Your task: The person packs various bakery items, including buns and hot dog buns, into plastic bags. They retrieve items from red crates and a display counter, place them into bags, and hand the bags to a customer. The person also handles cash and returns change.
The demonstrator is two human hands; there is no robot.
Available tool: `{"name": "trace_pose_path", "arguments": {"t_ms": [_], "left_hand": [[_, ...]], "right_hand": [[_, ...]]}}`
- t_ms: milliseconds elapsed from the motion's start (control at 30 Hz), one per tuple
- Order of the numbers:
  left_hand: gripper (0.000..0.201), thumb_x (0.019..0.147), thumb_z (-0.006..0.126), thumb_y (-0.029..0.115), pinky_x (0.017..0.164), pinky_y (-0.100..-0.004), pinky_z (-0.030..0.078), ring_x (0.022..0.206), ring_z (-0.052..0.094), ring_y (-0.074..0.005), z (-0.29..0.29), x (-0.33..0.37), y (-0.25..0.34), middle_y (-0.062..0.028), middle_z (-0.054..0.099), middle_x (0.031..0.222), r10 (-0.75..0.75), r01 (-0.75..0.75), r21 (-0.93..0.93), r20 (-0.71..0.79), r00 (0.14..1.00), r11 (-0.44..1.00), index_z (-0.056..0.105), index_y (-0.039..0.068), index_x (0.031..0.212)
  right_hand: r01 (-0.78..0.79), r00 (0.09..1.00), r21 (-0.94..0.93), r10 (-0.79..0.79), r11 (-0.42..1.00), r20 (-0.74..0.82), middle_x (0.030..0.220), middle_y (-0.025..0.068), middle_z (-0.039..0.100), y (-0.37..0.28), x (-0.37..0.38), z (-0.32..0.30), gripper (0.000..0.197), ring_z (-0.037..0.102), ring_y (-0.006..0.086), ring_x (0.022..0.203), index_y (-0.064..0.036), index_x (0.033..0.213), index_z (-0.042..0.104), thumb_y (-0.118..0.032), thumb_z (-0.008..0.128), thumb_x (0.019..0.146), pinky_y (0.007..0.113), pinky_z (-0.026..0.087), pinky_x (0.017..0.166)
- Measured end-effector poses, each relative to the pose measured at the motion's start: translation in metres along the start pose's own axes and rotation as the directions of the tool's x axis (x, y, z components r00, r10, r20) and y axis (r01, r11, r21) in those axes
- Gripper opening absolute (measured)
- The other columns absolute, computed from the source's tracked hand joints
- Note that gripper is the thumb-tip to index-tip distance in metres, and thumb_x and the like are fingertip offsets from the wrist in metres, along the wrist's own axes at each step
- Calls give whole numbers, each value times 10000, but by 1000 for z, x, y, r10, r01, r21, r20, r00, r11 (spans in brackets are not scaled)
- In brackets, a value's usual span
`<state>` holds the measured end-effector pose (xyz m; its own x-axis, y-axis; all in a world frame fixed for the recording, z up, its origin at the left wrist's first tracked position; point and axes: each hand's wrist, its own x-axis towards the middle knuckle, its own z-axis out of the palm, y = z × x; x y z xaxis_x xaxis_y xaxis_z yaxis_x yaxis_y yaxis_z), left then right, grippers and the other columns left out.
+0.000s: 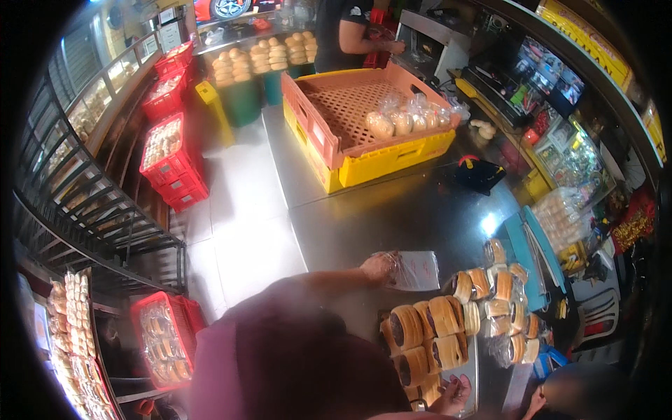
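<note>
My left arm reaches across the steel table, and my left hand (381, 269) is closed at the left edge of some clear plastic bags (418, 271) lying flat there. At the lower edge my right hand (452, 397) has its fingers apart and slightly curled, beside the filled bread slices (413, 329). These are sandwiched around a dark filling and stand in rows on a tray. To their right, bagged filled breads (500, 308) lie in a loose pile. Whether my right fingers touch the nearest bread I cannot tell.
An orange crate (329, 115) with bagged buns sits on a yellow crate (392, 168) at the table's far end. A dark cap (479, 173) and a teal box (535, 259) lie rightward. Red crates (168, 150) stand left. One person (343, 35) stands beyond; another's hand (535, 404) is lower right.
</note>
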<state>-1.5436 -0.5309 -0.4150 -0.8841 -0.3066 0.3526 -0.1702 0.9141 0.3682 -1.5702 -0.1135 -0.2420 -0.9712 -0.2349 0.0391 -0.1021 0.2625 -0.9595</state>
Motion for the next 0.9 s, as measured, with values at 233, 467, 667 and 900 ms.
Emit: {"name": "trace_pose_path", "arguments": {"t_ms": [233,467,667,900], "left_hand": [[210,800,542,135,889,-420,469,1024,581,-326,-46,8,4,-150,592,1108,-152,222,-138,394,907,965,637,91,981],[181,778,572,145,901,-420,411,990,560,-288,-109,-77,-45,-85,602,993,287,-297,-5,276,917,955,589,79,946],[180,754,638,139,874,-456,400,913,585,-274,-191,-33,28,-80,604,823,266,-257,-239,4,964,936,532,83,889],[242,839,623,200,685,-387,469,673,617,-309,-205,25,144,-81,579,667,336,-321,-539,-74,939,779,504,95,1023]], "right_hand": [[90,986,-155,-110,984,-126,949,112,634,-30,6,36,222,609,205,796,17,1100,594,-107,592,916,324,527,699],[-115,981,-88,99,989,-169,1046,166,647,-11,-12,26,296,622,229,907,-2,1124,590,-185,638,896,338,519,778],[347,937,-293,-337,891,86,1068,123,615,8,13,53,458,619,237,902,-23,1248,507,-42,650,814,320,513,743],[427,885,-241,-348,872,308,1083,173,603,-141,11,176,608,612,271,857,4,1332,411,66,593,755,328,476,793]]}}
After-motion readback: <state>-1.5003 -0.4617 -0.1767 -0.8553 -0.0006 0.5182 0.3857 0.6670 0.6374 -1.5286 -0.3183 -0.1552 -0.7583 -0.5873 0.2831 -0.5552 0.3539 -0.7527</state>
